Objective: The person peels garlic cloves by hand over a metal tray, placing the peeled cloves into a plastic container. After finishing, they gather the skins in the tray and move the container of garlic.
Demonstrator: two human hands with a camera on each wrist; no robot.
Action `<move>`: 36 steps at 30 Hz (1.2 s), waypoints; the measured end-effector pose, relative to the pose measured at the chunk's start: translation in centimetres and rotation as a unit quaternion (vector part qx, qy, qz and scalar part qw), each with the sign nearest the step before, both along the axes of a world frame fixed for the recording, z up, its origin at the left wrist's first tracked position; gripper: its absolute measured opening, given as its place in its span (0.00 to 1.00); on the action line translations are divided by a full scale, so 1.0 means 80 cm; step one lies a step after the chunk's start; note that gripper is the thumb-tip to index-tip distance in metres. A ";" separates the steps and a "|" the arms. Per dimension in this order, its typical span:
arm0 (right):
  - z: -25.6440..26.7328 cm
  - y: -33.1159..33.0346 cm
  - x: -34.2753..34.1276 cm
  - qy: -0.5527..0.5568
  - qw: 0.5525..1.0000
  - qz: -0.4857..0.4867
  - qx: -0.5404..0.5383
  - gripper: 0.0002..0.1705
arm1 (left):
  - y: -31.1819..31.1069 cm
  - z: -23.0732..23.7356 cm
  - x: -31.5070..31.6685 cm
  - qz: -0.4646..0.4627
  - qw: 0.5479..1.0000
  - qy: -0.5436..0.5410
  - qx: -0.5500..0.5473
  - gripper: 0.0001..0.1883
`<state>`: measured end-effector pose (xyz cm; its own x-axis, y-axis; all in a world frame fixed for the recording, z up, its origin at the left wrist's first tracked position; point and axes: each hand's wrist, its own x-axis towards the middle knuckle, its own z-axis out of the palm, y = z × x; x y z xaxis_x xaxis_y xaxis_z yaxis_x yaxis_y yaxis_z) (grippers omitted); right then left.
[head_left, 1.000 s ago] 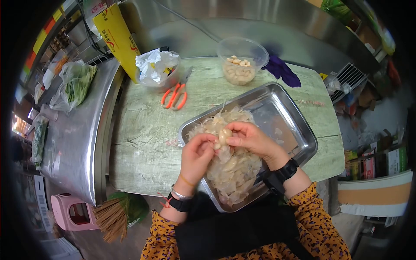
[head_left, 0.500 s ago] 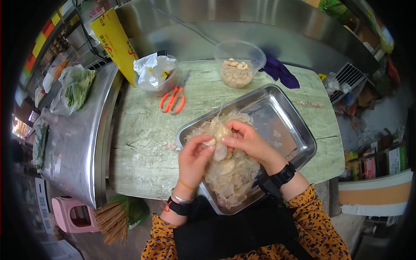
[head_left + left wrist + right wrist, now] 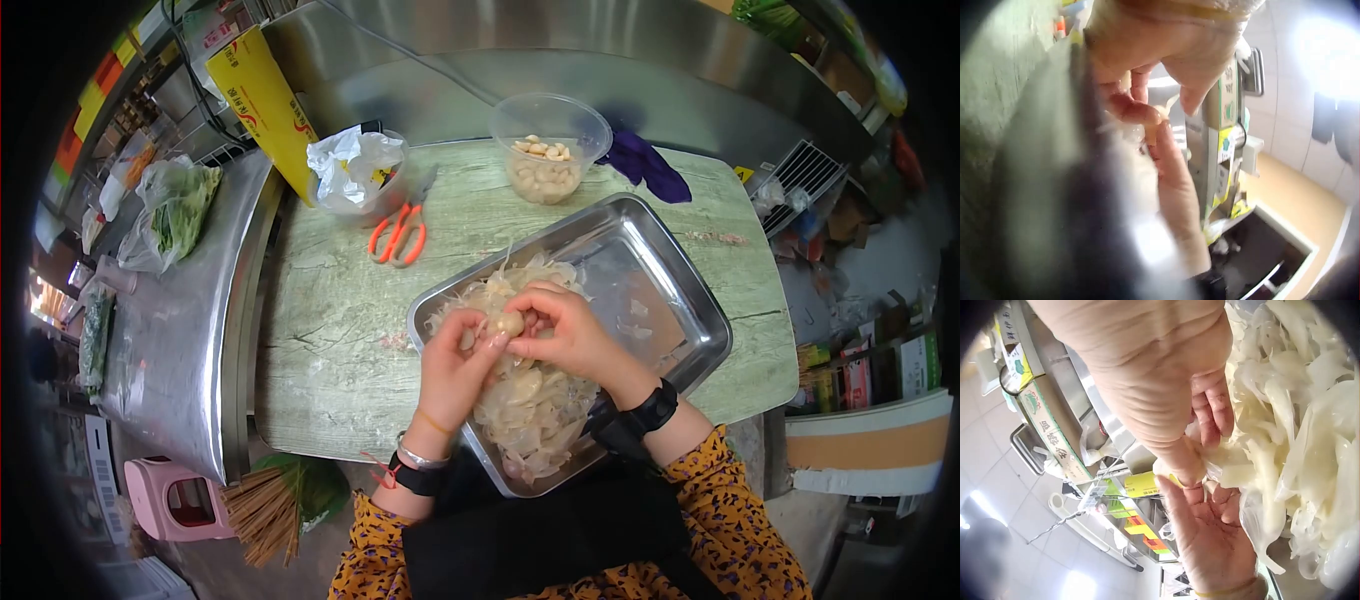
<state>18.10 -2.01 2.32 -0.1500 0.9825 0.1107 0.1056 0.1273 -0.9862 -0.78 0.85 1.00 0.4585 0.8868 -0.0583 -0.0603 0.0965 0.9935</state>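
Note:
Both hands meet over a metal tray [image 3: 690, 310], pinching a pale garlic clove [image 3: 511, 322] between their fingertips. On its left side, the left hand [image 3: 452, 368] has its thumb and forefinger at the clove. From the other side the right hand [image 3: 570, 338] grips it, with its other fingers curled under. A loose heap of garlic skins [image 3: 530, 410] fills the left part of the tray below them. In the right wrist view, wet translucent skins [image 3: 1272, 444] lie right beside the fingers, which partly hide the clove.
A clear bowl of peeled cloves [image 3: 545, 175] stands behind the tray, beside a purple cloth [image 3: 650, 168]. Orange-handled scissors [image 3: 398, 238] lie near a plastic tub with a crumpled white bag [image 3: 355, 165]. A yellow box [image 3: 262, 110] leans behind it. A steel counter [image 3: 190, 330] borders the left.
The hands have drawn closer together around the garlic, and the right fingers have curled further over. A hanging flap of skin seen below the garlic earlier no longer shows there.

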 end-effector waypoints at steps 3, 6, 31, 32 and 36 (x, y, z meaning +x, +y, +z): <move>-0.001 0.002 0.002 -0.068 0.995 0.004 0.070 0.18 | -0.004 0.005 0.001 -0.005 0.996 -0.058 -0.060 0.13; -0.016 0.005 -0.004 0.010 0.998 0.013 0.055 0.17 | -0.004 0.002 0.000 -0.006 0.992 -0.104 -0.065 0.12; -0.008 -0.001 -0.017 0.193 0.978 0.013 -0.071 0.15 | 0.009 0.002 -0.003 0.018 0.996 -0.062 -0.062 0.09; -0.007 -0.001 -0.017 0.193 0.979 0.010 -0.070 0.15 | 0.009 -0.002 -0.002 0.018 1.000 -0.012 0.019 0.10; -0.009 0.000 -0.016 0.197 0.979 -0.010 -0.044 0.15 | -0.007 0.004 0.013 0.089 0.992 -0.012 0.092 0.11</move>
